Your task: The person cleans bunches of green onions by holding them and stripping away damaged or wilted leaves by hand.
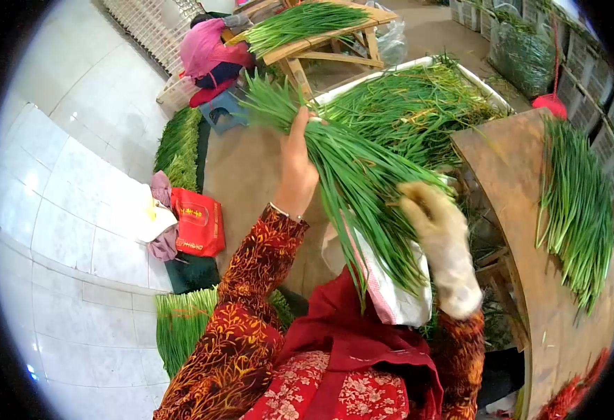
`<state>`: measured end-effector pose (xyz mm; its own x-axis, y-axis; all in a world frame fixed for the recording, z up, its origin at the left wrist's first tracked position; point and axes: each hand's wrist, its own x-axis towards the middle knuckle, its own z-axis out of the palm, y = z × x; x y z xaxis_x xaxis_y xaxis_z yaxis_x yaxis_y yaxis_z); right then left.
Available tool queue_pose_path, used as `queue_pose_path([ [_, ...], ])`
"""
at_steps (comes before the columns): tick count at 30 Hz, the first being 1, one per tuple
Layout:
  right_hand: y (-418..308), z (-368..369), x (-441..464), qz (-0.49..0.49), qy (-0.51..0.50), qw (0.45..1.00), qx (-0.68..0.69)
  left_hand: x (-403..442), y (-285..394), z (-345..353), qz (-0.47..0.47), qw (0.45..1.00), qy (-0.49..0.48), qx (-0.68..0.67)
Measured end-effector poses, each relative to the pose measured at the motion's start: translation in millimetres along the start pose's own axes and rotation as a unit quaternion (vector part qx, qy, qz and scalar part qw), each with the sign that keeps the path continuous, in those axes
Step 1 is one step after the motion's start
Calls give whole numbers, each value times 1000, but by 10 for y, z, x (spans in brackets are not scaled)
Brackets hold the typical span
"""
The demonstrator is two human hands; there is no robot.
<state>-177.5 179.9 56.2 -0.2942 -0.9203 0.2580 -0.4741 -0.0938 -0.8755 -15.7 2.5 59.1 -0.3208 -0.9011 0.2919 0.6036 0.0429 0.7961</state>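
Note:
My bare left hand point(298, 168) is closed around a bunch of long green chives point(352, 168), raised in front of me. The bunch slants down to the right, its loose ends hanging over a white cloth point(399, 280) at my lap. At the lower right side of the bunch is my right hand point(438, 234) in a pale, soiled glove. Its fingers are parted and reach toward the leaves, with nothing visibly gripped in them. Beyond the bunch, a white-rimmed container point(419, 98) holds a heap of loose chives.
On my right, a wooden board point(510, 168) carries another pile of chives point(576, 217). A red bag point(198, 222) and stacked chives point(184, 329) lie to the left. Farther back, a person in pink point(209, 52) is beside a wooden table point(321, 52) bearing chives.

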Motion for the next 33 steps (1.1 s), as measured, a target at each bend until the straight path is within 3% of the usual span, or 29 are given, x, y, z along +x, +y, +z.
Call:
queue_pose_path([
  [1,-34,238,200,-12,-9,988,-153,-16,58,132,-9,994,99,-39],
  [2,13,430,322,-19,-19,953,-302,-25,75,164,-10,994,99,-38],
  [3,122,485,340,-18,-20,953,-302,-40,82,181,-9,995,98,-30],
  [5,354,465,341,-43,40,988,-140,-65,59,156,-11,995,100,-26],
  [6,391,395,318,-37,37,988,-143,-75,59,119,7,996,90,4],
  [8,415,197,289,97,36,991,82,-57,28,-6,19,996,83,32],
  [10,373,-33,299,168,16,949,267,17,-45,-129,7,998,55,-7],
  [18,662,-489,126,163,25,948,273,55,-51,-166,-30,995,94,-22],
  [20,620,-450,62,159,40,947,276,83,-90,-294,-74,994,59,-52],
  [22,455,-259,57,155,-29,963,217,84,-108,-274,-24,997,59,46],
  [24,541,30,92,55,-37,994,88,106,-106,-270,-22,995,68,71],
  [26,323,153,201,101,-114,974,-169,64,-74,-163,-6,994,70,82],
  [27,363,247,228,53,-104,967,-226,67,-58,-150,1,994,71,86],
  [29,390,281,235,46,-85,968,-231,134,-51,-217,-83,990,112,9],
  [30,422,285,232,41,-66,968,-238,123,-42,-205,-81,990,113,9],
  [32,681,166,148,31,9,995,-95,52,-64,-167,2,994,89,67],
  [33,712,52,90,73,8,995,66,73,-95,-252,-2,994,92,66],
])
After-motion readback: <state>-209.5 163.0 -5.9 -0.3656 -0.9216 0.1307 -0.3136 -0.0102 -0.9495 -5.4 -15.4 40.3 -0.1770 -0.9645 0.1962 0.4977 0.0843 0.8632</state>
